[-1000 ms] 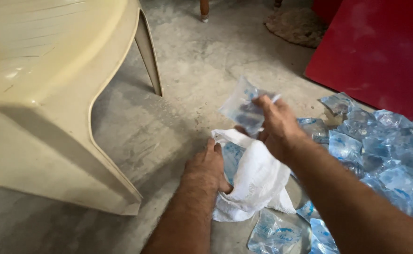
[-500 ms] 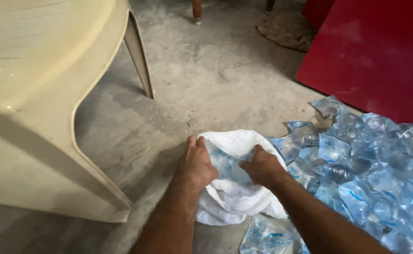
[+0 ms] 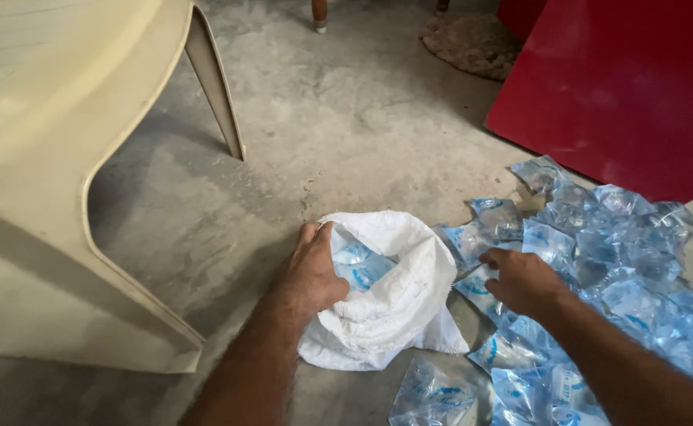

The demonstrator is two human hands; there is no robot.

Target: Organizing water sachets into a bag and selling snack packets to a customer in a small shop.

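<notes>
Head view looks down on a grey concrete floor [image 3: 346, 118], where a white woven sack [image 3: 397, 304] lies crumpled near the middle, its mouth open toward twelve o'clock. The left hand [image 3: 311, 272] sits at the sack's nine o'clock edge; its fingers are curled over the rim, pressing the cloth down and holding the mouth open, with the thumb lying along the top of the rim. Inside the opening, a few clear water sachets [image 3: 358, 264] with blue print show against the white cloth.

The right hand [image 3: 524, 280] is at the sack's three o'clock, apart from the cloth and low over a pile of sachets [image 3: 599, 268]. Its fingers are bent and slightly parted, the tips touching or nearly touching a sachet at the pile's near edge — whether they have closed on one cannot be told from this angle.

The pile spreads from the sack's three o'clock side out to the frame's right edge, with more sachets running down to five o'clock. One loose sachet [image 3: 429, 394] lies just below the sack at six o'clock.

A cream plastic chair [image 3: 62, 158] fills the nine to eleven o'clock part of the view, one leg standing on the floor at about eleven. A red board [image 3: 622, 87] takes up the one to two o'clock corner, just behind the pile.
</notes>
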